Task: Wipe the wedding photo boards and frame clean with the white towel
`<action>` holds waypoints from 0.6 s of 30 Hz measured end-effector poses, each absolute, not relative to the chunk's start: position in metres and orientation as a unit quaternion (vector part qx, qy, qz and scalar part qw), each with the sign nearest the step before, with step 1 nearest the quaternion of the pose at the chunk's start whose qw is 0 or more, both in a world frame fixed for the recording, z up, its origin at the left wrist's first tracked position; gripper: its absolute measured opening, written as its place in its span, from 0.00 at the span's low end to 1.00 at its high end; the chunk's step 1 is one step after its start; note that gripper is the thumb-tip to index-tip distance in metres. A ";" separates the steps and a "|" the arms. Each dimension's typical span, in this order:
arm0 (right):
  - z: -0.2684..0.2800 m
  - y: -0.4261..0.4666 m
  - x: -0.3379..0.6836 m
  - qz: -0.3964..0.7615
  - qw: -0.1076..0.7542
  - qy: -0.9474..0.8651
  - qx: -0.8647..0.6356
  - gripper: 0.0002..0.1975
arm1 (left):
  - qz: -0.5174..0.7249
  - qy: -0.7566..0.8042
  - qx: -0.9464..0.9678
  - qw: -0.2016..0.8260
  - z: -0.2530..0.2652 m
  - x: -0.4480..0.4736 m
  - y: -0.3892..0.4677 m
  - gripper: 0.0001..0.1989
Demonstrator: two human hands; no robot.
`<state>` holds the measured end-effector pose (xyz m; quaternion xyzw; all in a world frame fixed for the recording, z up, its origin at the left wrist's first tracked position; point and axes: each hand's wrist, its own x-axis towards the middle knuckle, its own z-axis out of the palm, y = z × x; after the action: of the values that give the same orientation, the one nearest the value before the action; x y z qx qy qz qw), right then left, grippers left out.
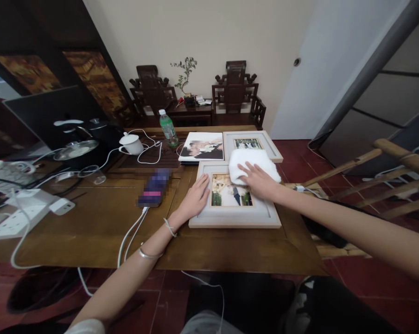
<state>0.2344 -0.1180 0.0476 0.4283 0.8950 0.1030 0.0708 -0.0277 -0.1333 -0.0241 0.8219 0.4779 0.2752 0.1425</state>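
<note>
A picture frame [234,217] with a wide pale border and a small photo in its middle lies flat on the wooden table. My left hand [196,197] rests on the frame's left side, fingers stretched out and holding nothing. Over the upper right part of the same frame, my right hand [256,178] presses on a folded white cloth [254,161] and grips it. The cloth covers the photo's upper right corner. Behind it lies a second pale frame [268,144], partly hidden by the cloth. A photo book or print [206,141] lies to its left.
Left of the frames are a phone [154,188] with a cable, a green-labelled bottle [168,129] and a lidded white cup [130,144]. Farther left stand a clear plastic cup [95,175], a pot [78,152] and a white power strip [25,213]. A wooden chair [400,174] stands at right.
</note>
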 end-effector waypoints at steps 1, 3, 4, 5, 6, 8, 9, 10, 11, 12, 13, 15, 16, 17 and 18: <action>0.048 -0.110 0.234 0.112 0.077 0.892 0.431 0.29 | 0.274 0.478 0.823 0.140 -0.025 -0.028 -0.133 0.25; 0.046 -0.103 0.232 0.120 0.098 0.887 0.436 0.28 | 0.274 0.477 0.824 0.134 -0.026 -0.028 -0.132 0.25; 0.045 -0.104 0.230 0.121 0.109 0.885 0.437 0.28 | 0.274 0.476 0.825 0.131 -0.026 -0.028 -0.132 0.24; 0.044 -0.108 0.228 0.120 0.118 0.884 0.436 0.29 | 0.275 0.474 0.826 0.128 -0.027 -0.028 -0.132 0.24; 0.044 -0.115 0.225 0.118 0.126 0.884 0.434 0.30 | 0.276 0.473 0.827 0.125 -0.027 -0.028 -0.132 0.23; 0.046 -0.138 0.220 0.104 0.147 0.884 0.431 0.30 | 0.277 0.471 0.829 0.121 -0.028 -0.028 -0.132 0.23; 0.049 -0.153 0.217 0.092 0.156 0.885 0.429 0.30 | 0.276 0.472 0.829 0.120 -0.028 -0.027 -0.132 0.23; 0.053 -0.168 0.215 0.076 0.169 0.883 0.430 0.29 | 0.275 0.472 0.829 0.120 -0.028 -0.027 -0.132 0.23; 0.057 -0.183 0.214 0.058 0.173 0.887 0.423 0.29 | 0.274 0.473 0.828 0.121 -0.029 -0.027 -0.132 0.23; 0.063 -0.199 0.213 0.040 0.175 0.893 0.413 0.28 | 0.274 0.474 0.828 0.122 -0.028 -0.027 -0.132 0.23; 0.068 -0.213 0.212 0.021 0.180 0.895 0.407 0.29 | 0.275 0.475 0.827 0.123 -0.028 -0.026 -0.132 0.23; 0.076 -0.236 0.211 -0.019 0.179 0.901 0.395 0.31 | 0.281 0.476 0.823 0.127 -0.027 -0.026 -0.132 0.23; 0.079 -0.243 0.211 -0.037 0.173 0.904 0.390 0.31 | 0.286 0.477 0.821 0.130 -0.026 -0.026 -0.132 0.23; 0.080 -0.247 0.211 -0.053 0.165 0.906 0.385 0.32 | 0.292 0.477 0.818 0.133 -0.026 -0.025 -0.132 0.23; 0.080 -0.249 0.212 -0.066 0.154 0.908 0.383 0.32 | 0.299 0.476 0.816 0.136 -0.025 -0.025 -0.132 0.23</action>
<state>0.2119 -0.2486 0.0800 0.3835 0.9083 -0.0656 0.1539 -0.0253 -0.1321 -0.0248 0.8158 0.4757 0.2993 0.1363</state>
